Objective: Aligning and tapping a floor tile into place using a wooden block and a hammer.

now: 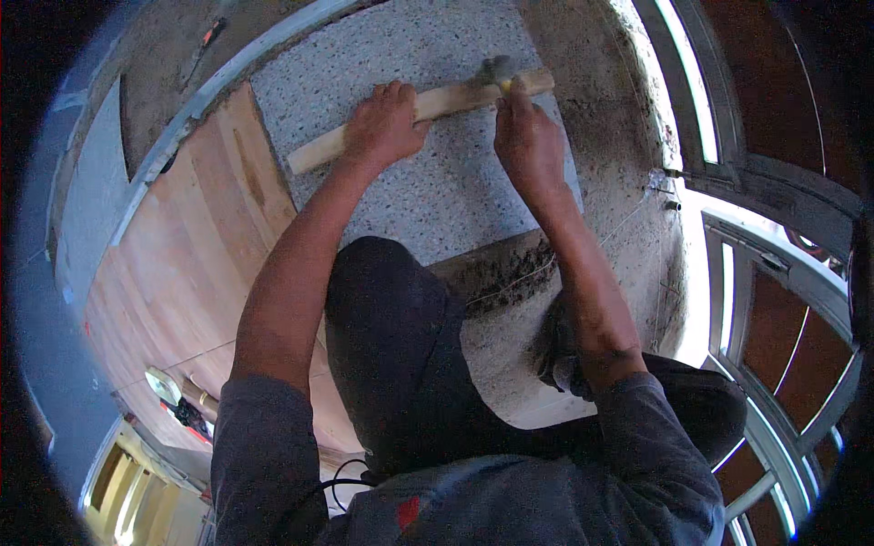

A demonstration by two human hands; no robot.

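Note:
A pale wooden batten (451,100) lies aslant across a speckled terrazzo slab (455,182). My left hand (387,125) is closed over the batten left of its middle, fingers wrapped over the far edge. In my closed right hand (528,141) is the handle of what looks like a hammer (496,71). Its dark head is smeared by motion and appears over the batten near the right end. Whether the head touches the wood, I cannot tell.
Wood-patterned flooring (182,246) borders the slab at left. Rough, dirty cement (619,155) runs along its right side, beside a metal gate (774,246). An orange-handled tool (211,35) lies at the far left. Several small things, among them a round pale object (164,386), lie lower left.

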